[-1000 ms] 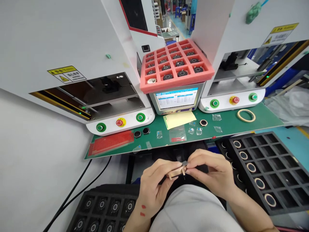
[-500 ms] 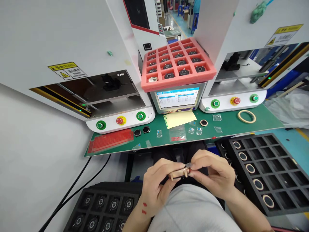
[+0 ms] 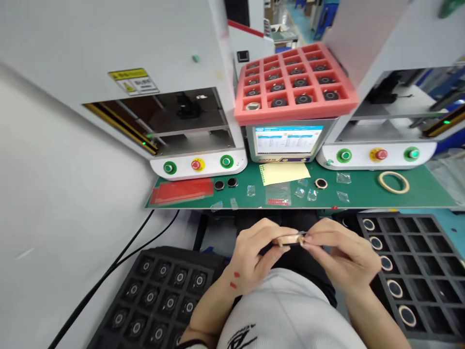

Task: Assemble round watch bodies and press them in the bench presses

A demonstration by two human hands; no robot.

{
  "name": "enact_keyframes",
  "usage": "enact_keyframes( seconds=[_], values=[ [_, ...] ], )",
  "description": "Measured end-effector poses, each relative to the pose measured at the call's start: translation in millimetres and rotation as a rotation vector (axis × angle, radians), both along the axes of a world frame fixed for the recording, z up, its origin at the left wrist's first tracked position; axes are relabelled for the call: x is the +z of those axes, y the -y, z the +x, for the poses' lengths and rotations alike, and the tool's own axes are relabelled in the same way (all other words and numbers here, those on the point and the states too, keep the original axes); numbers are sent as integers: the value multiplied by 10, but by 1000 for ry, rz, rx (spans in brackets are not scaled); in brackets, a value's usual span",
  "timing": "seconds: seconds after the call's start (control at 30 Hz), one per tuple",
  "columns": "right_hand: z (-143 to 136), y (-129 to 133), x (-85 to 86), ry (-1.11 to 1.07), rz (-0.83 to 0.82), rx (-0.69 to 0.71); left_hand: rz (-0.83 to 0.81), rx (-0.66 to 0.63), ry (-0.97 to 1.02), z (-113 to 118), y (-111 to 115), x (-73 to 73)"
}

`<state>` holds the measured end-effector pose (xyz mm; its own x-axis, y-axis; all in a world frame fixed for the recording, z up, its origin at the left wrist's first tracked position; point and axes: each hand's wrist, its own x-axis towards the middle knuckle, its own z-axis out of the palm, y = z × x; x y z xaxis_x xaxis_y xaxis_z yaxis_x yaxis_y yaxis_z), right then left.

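Note:
Just in front of my body, I hold a gold watch case (image 3: 289,240) edge-on, with its lugs showing. My left hand (image 3: 254,252) is closed on its left end, fingers on top and thumb below. At the right end, the thumb and forefinger of my right hand (image 3: 345,254) are pinched at the case's edge. A small greyish, see-through bit shows by the right fingertips; I cannot make out what it is. The case's faces are hidden. Two red marks are on my left wrist.
On the green bench (image 3: 247,201) lie red sheets (image 3: 185,190), dark watches (image 3: 232,182), a gold-rimmed watch (image 3: 321,183), small clear bags and a tape roll (image 3: 394,182). A pink tray (image 3: 296,112) tops the monitor (image 3: 288,140). Presses flank it. Black trays (image 3: 421,264) stand low on both sides.
My view has swung, so the bench and machines sit further right and higher. Both hands still hold the watch case; the clear bit at the right fingertips shows less than before.

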<state>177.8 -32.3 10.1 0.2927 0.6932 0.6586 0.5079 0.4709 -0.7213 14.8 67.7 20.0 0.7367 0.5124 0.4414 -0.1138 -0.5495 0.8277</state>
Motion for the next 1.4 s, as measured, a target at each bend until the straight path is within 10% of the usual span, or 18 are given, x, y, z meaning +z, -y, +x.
enact_keyframes(
  seconds=[0.23,0.37,0.5,0.63,1.1,1.23,1.4],
  values=[
    [10,-66,-155,211,-42,-159,24,132,-20,90,36,-28],
    [-83,-106,-203,292,-5,-244,98,447,30,118,5,-117],
    [-262,-114,-141,-29,-167,107,97,738,83,137,-120,-161],
    [-449,-179,-85,-239,-383,457,212,705,15,173,-156,-121],
    [-367,-447,-513,-1047,-758,524,573,588,-14,348,-197,-251],
    [-105,-383,-815,-905,-780,531,375,385,-56,531,-440,-27],
    [364,-139,-1463,-143,-1257,2,-50,390,-61,1223,-1317,632]
  ],
)
